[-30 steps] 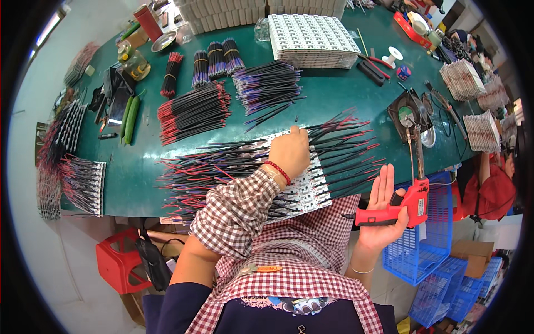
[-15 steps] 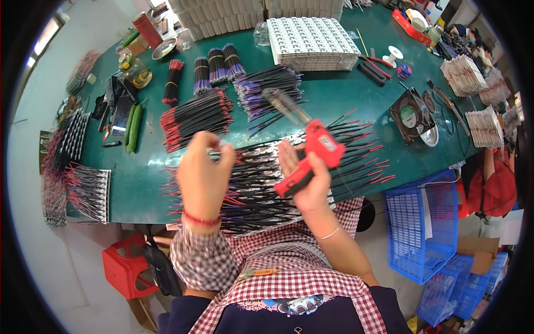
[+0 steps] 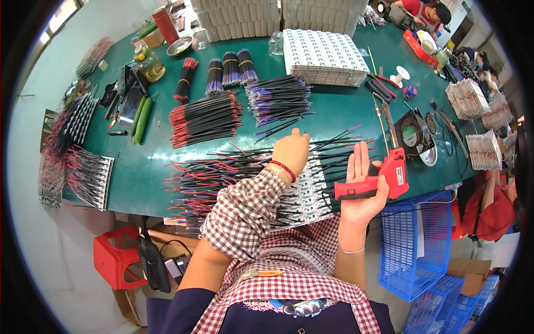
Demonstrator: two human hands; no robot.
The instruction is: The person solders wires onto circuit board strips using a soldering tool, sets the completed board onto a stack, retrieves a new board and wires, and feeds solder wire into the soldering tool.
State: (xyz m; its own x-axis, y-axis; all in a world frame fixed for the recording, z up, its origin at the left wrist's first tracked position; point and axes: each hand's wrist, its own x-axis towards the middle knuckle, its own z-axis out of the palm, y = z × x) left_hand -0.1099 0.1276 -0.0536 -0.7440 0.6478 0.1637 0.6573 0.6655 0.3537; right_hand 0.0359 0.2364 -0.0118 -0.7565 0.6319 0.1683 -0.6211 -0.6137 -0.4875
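Observed left hand [image 3: 292,151] over far edge of white board [image 3: 311,192], fingers bunched, any contents hidden. Found red soldering gun [image 3: 397,175] in right hand [image 3: 359,210], gripped under thumb, tip directed away from body. Noted on green table [image 3: 136,186], beyond board: red-tipped black wires [image 3: 206,119], purple-tipped wires [image 3: 278,100], stacked white panels [image 3: 325,55].

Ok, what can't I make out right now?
In the head view:
Whatever the bare left hand may pinch: its own back hides the grip.
Part of the white rectangular board panel: covered by the checked cloth sleeve and thin black wires.
Tip of the red plastic pistol-shaped tool: too small to judge its condition.
Lowest blue plastic crate: cut off by the bottom edge.
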